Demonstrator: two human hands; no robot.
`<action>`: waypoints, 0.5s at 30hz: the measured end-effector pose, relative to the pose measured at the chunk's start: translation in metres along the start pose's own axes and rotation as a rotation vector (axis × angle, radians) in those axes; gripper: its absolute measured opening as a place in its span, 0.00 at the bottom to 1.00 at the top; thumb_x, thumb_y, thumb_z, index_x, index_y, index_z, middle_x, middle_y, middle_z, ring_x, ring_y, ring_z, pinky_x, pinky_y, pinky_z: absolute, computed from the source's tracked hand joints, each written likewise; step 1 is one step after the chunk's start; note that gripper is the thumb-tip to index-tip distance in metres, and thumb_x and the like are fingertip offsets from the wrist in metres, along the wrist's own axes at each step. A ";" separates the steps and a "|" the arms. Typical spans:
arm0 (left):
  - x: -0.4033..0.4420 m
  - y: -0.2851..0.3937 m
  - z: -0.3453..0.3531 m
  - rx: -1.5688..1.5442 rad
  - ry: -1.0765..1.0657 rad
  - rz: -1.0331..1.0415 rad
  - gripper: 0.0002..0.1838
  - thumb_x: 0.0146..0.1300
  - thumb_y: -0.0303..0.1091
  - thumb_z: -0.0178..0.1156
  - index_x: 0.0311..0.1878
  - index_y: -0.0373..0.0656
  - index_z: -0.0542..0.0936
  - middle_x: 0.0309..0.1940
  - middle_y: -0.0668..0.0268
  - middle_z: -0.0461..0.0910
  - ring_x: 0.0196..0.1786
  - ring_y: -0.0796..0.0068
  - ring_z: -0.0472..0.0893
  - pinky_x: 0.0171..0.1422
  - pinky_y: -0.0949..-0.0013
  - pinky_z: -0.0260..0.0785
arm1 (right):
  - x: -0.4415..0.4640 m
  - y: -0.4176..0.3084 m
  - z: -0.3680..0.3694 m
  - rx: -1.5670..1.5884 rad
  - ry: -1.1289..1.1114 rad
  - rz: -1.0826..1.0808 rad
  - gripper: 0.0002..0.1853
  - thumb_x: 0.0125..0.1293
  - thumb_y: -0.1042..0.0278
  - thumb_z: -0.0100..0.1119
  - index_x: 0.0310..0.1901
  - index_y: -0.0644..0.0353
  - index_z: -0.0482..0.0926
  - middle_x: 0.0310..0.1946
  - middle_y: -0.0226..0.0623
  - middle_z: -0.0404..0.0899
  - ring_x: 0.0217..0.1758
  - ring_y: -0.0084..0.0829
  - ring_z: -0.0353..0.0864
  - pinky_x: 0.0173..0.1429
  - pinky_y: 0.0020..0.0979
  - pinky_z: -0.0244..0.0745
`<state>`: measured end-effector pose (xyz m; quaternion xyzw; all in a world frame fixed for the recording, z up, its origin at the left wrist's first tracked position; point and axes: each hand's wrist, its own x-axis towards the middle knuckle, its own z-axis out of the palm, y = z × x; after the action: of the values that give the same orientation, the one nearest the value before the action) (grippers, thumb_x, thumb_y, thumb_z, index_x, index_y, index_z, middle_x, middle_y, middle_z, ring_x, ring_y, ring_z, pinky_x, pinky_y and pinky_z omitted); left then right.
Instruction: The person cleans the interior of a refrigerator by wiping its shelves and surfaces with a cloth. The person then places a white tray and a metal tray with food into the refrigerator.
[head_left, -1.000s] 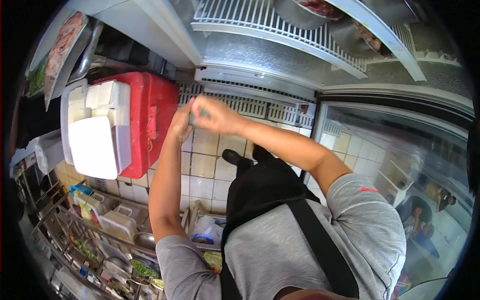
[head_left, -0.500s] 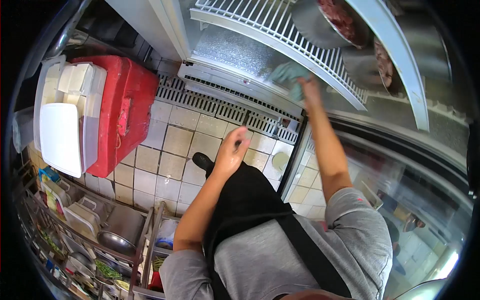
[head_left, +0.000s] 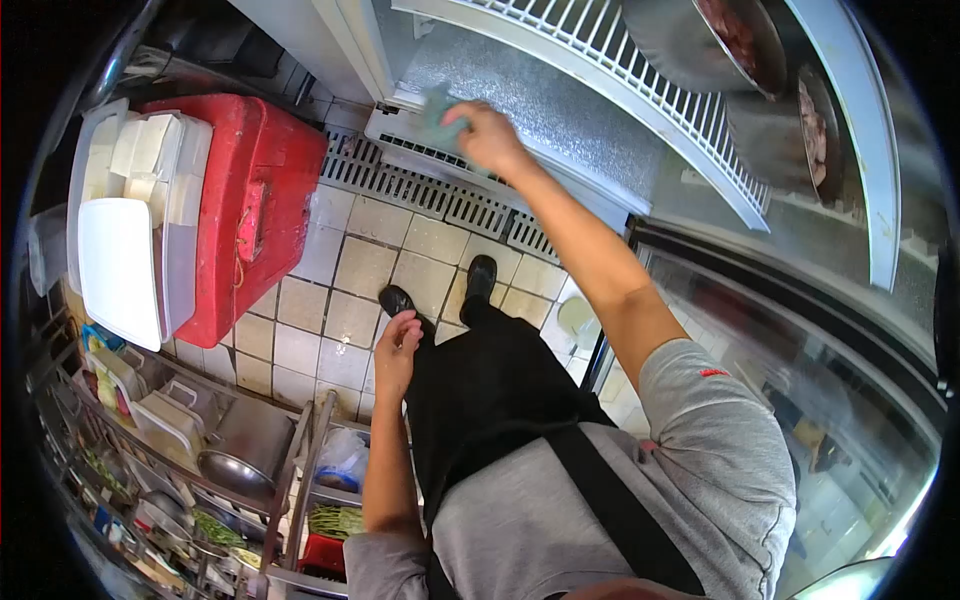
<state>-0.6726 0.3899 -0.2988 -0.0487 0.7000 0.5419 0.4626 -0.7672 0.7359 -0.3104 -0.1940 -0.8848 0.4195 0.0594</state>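
My right hand (head_left: 490,140) is closed around a pale green cloth (head_left: 440,118). Part of the cloth lies against the front edge of the fridge floor (head_left: 520,85), near its left corner. Blur softens the cloth's outline. My left hand (head_left: 397,350) hangs above the tiles beside my apron, fingers loosely bent and slightly apart, with nothing visible in it. Above the fridge floor runs a white wire shelf (head_left: 600,50).
Metal bowls of meat (head_left: 740,45) stand on the shelf at upper right. The glass door (head_left: 800,400) is swung out on my right. To the left is a red cooler (head_left: 255,220) with plastic containers (head_left: 125,270). A rack holding a steel pot (head_left: 245,455) stands at lower left.
My right hand has swept the cloth leftward along the front of the fridge floor. My left hand has drawn back down and left. Both my shoes now show.
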 end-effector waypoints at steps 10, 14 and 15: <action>0.010 -0.029 -0.088 0.096 -0.054 -0.104 0.14 0.63 0.32 0.55 0.52 0.41 0.74 0.38 0.67 0.77 0.38 0.79 0.76 0.40 0.76 0.68 | -0.238 0.149 -0.041 -0.199 0.875 0.501 0.13 0.52 0.78 0.51 0.42 0.64 0.77 0.43 0.47 0.77 0.49 0.43 0.75 0.56 0.37 0.68; 0.001 -0.052 -0.136 0.152 -0.045 -0.233 0.15 0.62 0.34 0.57 0.52 0.42 0.74 0.37 0.68 0.77 0.37 0.78 0.77 0.40 0.76 0.69 | -0.190 0.175 -0.012 -0.721 0.538 1.253 0.18 0.51 0.62 0.56 0.41 0.66 0.77 0.41 0.53 0.78 0.47 0.44 0.77 0.53 0.39 0.69; -0.001 -0.057 -0.147 0.126 -0.033 -0.240 0.15 0.62 0.34 0.57 0.52 0.43 0.74 0.37 0.68 0.77 0.37 0.78 0.77 0.40 0.76 0.69 | -0.165 0.148 -0.007 -0.885 0.371 1.138 0.15 0.49 0.62 0.57 0.38 0.61 0.79 0.36 0.48 0.80 0.43 0.40 0.79 0.50 0.36 0.70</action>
<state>-0.7275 0.2483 -0.3410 -0.0939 0.7141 0.4385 0.5375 -0.5708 0.7611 -0.4098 -0.6957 -0.7093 -0.0496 -0.1023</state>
